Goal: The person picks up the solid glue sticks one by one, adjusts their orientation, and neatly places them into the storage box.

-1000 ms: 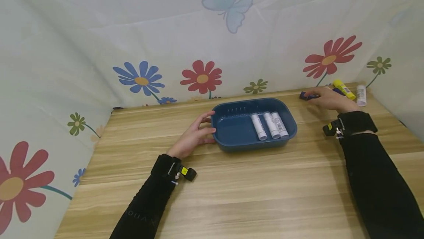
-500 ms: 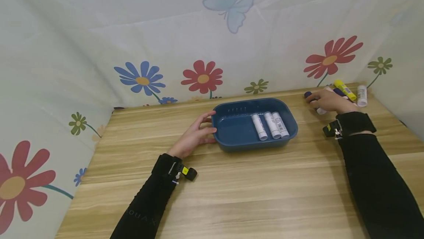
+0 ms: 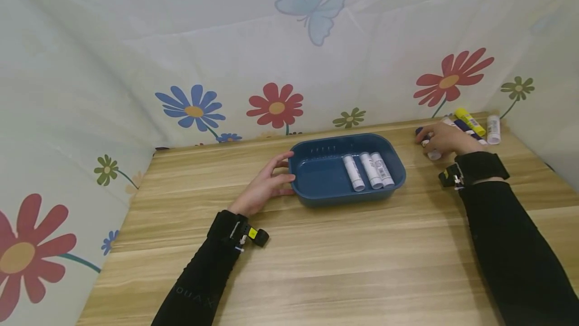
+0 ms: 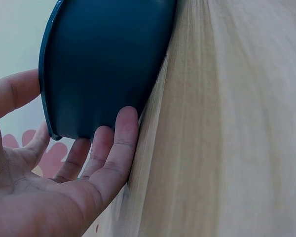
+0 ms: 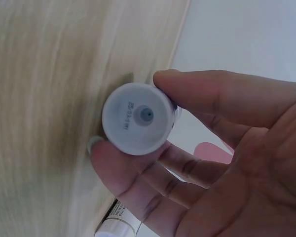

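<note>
A dark blue plastic tray [image 3: 316, 171] stands on the table with three white glue sticks [image 3: 354, 173] lying in its right half. My left hand [image 3: 262, 188] rests on the tray's left end; its fingers [image 4: 121, 143] lie along the outer wall in the left wrist view. To the right of the tray, my right hand [image 3: 452, 137] pinches a glue stick [image 3: 434, 154] with a dark blue cap between thumb and fingers. Its white base [image 5: 133, 118] faces the camera in the right wrist view, hiding the rest of the tube.
Beyond the right hand lie a yellow glue stick [image 3: 470, 121], a dark blue one [image 3: 463, 126] and a white one [image 3: 493, 130], near the back right corner. A flower-printed curtain [image 3: 384, 65] encloses the wooden table [image 3: 353, 265] at the back and sides.
The right hand has taken hold of the blue-capped glue stick and turned it, so its white base now shows toward me. The left hand and tray have stayed in place.
</note>
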`<state>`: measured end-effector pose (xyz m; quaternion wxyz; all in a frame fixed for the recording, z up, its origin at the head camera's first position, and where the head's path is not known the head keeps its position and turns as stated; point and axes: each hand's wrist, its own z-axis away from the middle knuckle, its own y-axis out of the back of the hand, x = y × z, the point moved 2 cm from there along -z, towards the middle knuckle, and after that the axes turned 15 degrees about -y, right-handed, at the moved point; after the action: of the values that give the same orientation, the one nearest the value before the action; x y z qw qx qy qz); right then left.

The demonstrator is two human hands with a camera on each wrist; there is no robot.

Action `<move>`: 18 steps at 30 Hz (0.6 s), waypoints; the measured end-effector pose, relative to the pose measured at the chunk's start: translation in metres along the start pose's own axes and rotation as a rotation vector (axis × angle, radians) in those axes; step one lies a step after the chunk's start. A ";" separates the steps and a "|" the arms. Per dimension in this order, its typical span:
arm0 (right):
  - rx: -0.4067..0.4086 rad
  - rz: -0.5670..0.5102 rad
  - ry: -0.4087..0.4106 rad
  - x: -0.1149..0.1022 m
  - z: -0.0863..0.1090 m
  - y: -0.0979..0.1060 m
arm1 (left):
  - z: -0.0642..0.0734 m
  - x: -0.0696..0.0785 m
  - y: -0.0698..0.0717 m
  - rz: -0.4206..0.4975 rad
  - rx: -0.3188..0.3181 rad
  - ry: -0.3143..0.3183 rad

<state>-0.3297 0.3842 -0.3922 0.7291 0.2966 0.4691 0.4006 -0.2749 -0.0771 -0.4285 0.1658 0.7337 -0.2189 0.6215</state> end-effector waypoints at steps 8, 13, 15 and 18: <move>-0.052 -0.070 -0.022 -0.001 0.004 0.004 | -0.001 -0.002 0.001 0.000 0.002 0.005; -0.070 -0.117 -0.024 -0.001 0.004 0.004 | 0.000 -0.001 0.001 0.002 0.002 0.004; -0.072 -0.129 -0.023 -0.002 0.005 0.005 | 0.000 -0.001 0.001 0.001 0.001 0.004; -0.080 -0.146 -0.022 -0.003 0.007 0.005 | 0.000 -0.002 0.001 -0.001 0.001 0.004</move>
<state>-0.3256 0.3832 -0.3842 0.7727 0.2366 0.4651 0.3615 -0.2757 -0.0777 -0.4307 0.1662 0.7328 -0.2179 0.6229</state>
